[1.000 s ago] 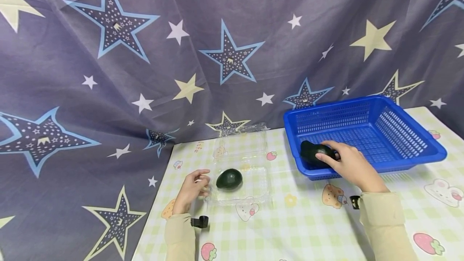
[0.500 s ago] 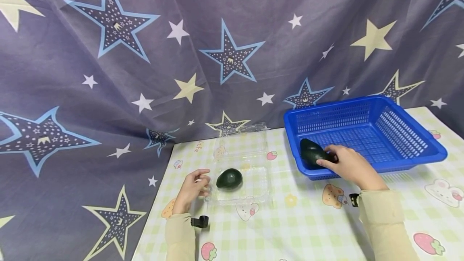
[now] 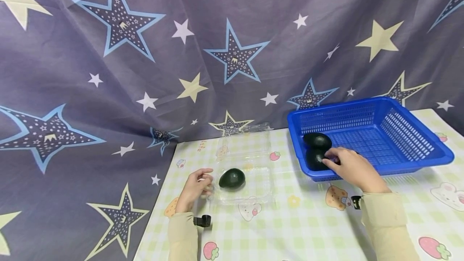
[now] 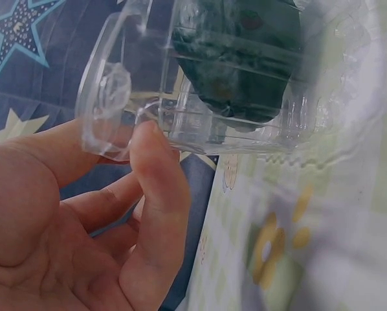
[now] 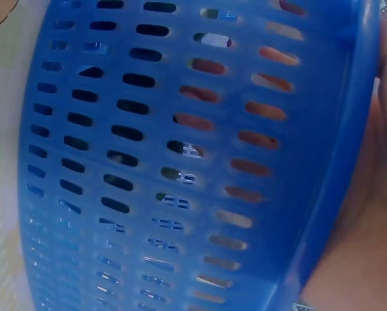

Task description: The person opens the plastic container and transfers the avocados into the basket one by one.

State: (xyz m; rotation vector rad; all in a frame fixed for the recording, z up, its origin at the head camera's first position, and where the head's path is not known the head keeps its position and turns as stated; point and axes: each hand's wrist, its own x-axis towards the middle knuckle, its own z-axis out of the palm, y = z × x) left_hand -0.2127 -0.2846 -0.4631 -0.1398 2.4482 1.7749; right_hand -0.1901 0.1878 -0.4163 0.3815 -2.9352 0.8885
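Note:
In the head view, my left hand (image 3: 195, 188) is at the left side of an opened clear plastic clamshell box (image 3: 259, 196). The left wrist view shows its thumb (image 4: 158, 194) and index finger pinching the box's rim tab (image 4: 106, 97). One dark green avocado (image 3: 232, 179) lies inside the box. My right hand (image 3: 353, 168) reaches over the near rim of a blue plastic basket (image 3: 406, 167). Its thumb and fingers hold the right end of the nearer avocado (image 3: 314, 160), partly hidden by the hand. Another avocado (image 3: 317, 141) lies just behind. Basket wall mostly blocks the right wrist view.
A green-and-white checked tablecloth (image 3: 290, 228) with cartoon prints covers the table. The box's transparent lid (image 3: 246, 142) lies folded back toward the starry curtain (image 3: 253, 11). The basket stands at the right, close to the curtain.
In the basket, the avocados have shifted: one now lies behind the other, both more clearly visible. My right hand stays near the same spot. The left hand holds still; the head view shifts slightly.

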